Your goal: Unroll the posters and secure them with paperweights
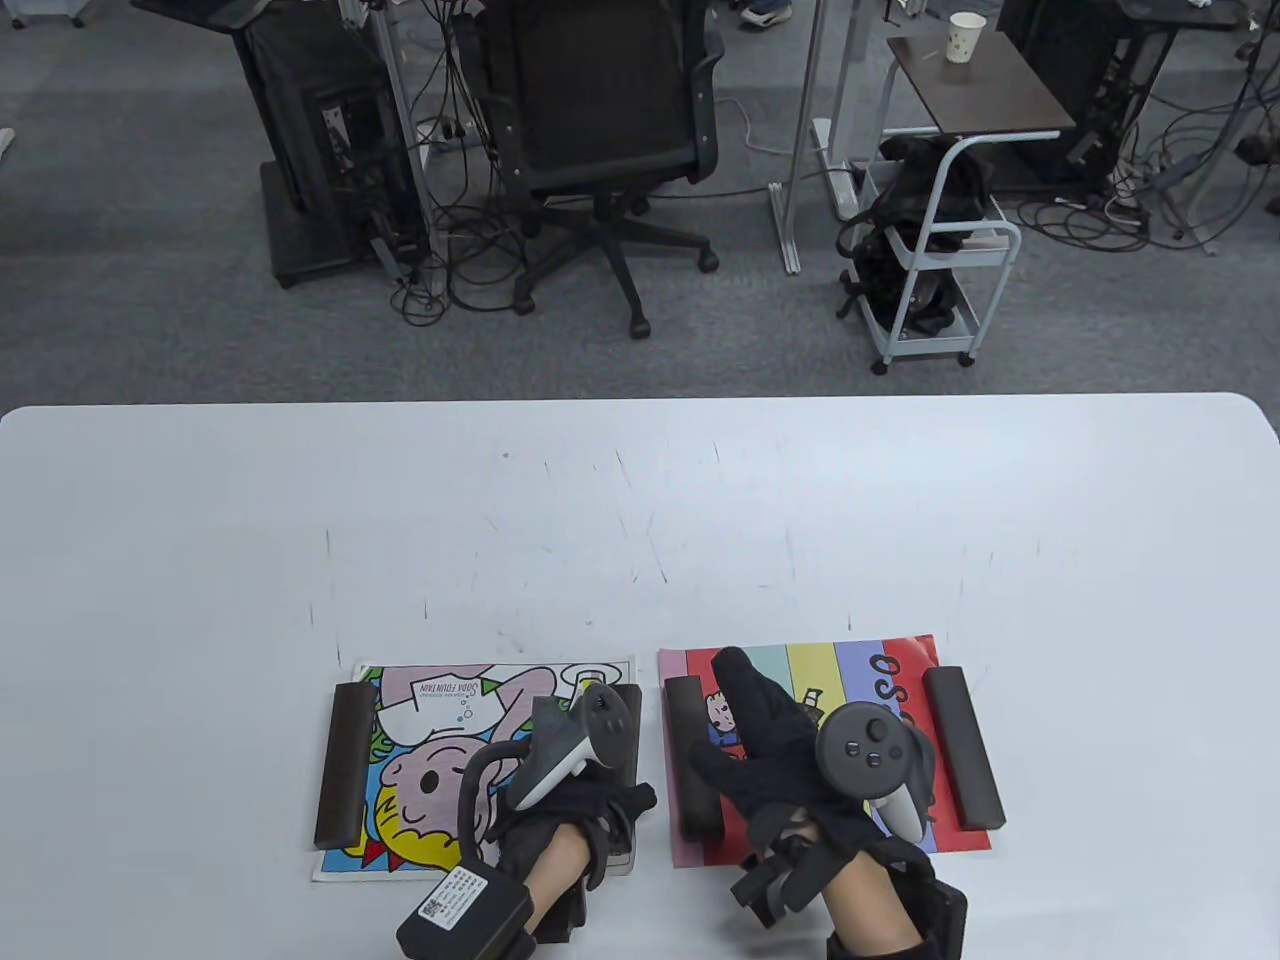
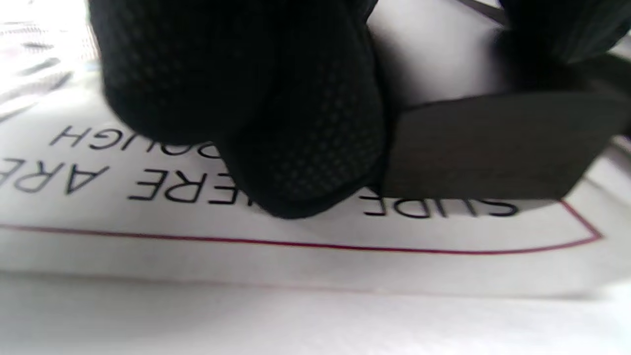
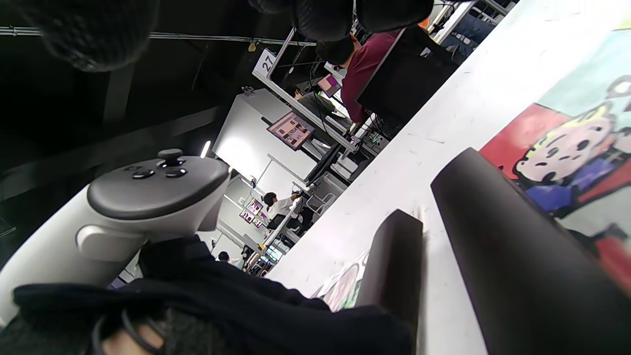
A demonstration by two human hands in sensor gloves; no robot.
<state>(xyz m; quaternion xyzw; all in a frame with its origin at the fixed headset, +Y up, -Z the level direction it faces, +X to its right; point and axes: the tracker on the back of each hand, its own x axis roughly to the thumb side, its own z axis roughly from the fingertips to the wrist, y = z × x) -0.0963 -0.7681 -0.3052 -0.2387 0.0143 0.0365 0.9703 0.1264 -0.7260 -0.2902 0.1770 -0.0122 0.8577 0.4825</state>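
Note:
Two posters lie unrolled side by side at the table's near edge. The left cartoon poster point(image 1: 450, 760) has a dark bar paperweight point(image 1: 345, 765) on its left edge and a second one point(image 1: 630, 715) on its right edge. My left hand point(image 1: 600, 800) grips the near end of that second bar; in the left wrist view my fingers point(image 2: 296, 123) sit against the bar point(image 2: 493, 148) on the printed poster point(image 2: 296, 256). The right striped poster point(image 1: 860, 670) carries bars on its left point(image 1: 690, 720) and right point(image 1: 962, 745) edges. My right hand point(image 1: 725, 720) lies spread on this poster, thumb by the left bar point(image 3: 517, 256).
The white table point(image 1: 640, 520) stretches far beyond the posters. Behind it stand an office chair point(image 1: 600, 120), a small cart point(image 1: 930, 260) and a side table with a paper cup point(image 1: 965, 37). My left hand's tracker point(image 3: 148, 197) shows in the right wrist view.

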